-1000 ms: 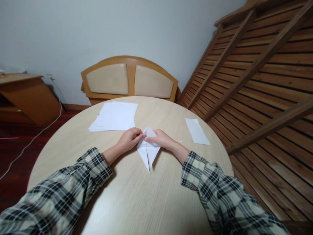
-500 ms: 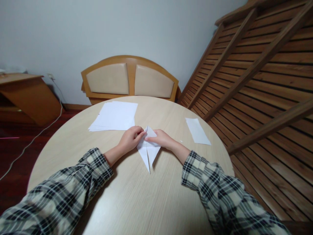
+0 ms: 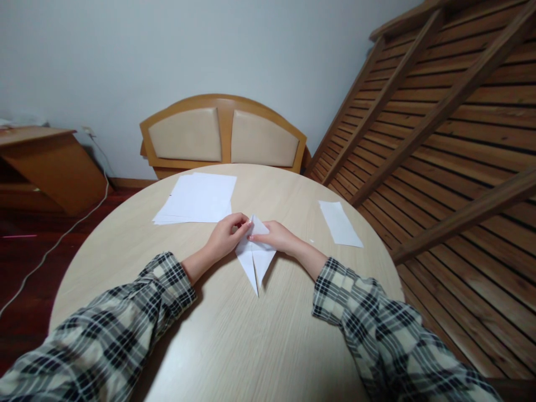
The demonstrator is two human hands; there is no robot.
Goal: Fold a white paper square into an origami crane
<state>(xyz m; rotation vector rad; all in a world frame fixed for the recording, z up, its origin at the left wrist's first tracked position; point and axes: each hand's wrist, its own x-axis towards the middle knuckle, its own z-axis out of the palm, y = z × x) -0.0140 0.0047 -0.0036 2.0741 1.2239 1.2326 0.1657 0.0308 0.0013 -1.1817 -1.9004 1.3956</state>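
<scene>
A folded white paper (image 3: 254, 262), shaped like a kite with its point toward me, lies on the round pale wooden table (image 3: 234, 335). My left hand (image 3: 224, 237) is curled, with its fingertips pinching the paper's upper left fold. My right hand (image 3: 274, 236) presses on the upper right part, fingers together against the paper. The two hands meet at the paper's top corner. Both arms wear checked sleeves.
A stack of white sheets (image 3: 199, 198) lies at the table's far left. A narrow white paper strip (image 3: 340, 224) lies at the far right. A padded wooden chair back (image 3: 224, 137) stands behind the table. Slatted wooden panels (image 3: 439, 139) lean at the right. A low wooden cabinet (image 3: 46, 167) and a cable are at the left.
The hands and the folded paper stay almost where they were; my left fingers have shifted slightly on the upper fold. The view has drifted a little.
</scene>
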